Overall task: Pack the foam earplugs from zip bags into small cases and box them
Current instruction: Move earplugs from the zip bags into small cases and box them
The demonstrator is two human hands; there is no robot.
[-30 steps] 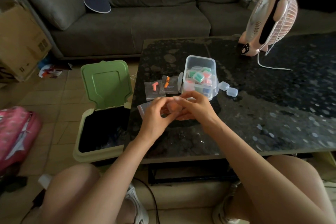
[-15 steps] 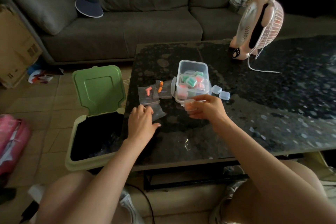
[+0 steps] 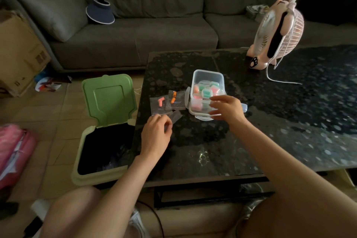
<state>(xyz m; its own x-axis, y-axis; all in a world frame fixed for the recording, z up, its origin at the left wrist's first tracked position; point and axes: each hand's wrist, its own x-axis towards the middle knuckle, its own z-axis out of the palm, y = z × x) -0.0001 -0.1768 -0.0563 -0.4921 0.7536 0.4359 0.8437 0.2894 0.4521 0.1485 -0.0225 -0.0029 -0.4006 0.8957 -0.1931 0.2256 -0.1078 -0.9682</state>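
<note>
While the right grip (image 3: 226,109) hovers over the near rim of the clear rectangular plastic box (image 3: 207,76), its fingers are spread and loose. Motion blur softens them, but nothing shows between them, so I read it as open. That posture suits a drop into the box rather than a reach for stock.

- The box sits on the black speckled stone tabletop (image 3: 270,131), lid off, already holding several small clear cases (image 3: 207,92) with teal, pink and orange contents.
- One empty small translucent case (image 3: 244,106) lies just right of the box, partly hidden behind the right grip.
- The left grip (image 3: 156,133) has its fingers curled, pinching the edge of an empty clear plastic zip bag (image 3: 174,118) flat on the tabletop. It lies on the side nearest the pale green plastic waste bin (image 3: 108,100), whose lid stands open just beside the table edge; likely the bag goes there.
- Two more clear zip bags wait between the left grip and the box: one with pink foam earplugs (image 3: 160,101), one with orange foam earplugs (image 3: 173,97).

Stock on the left, box in the middle and a spare case on the right keep each grip's travel short. Judged well along, with two bags unpacked.
</note>
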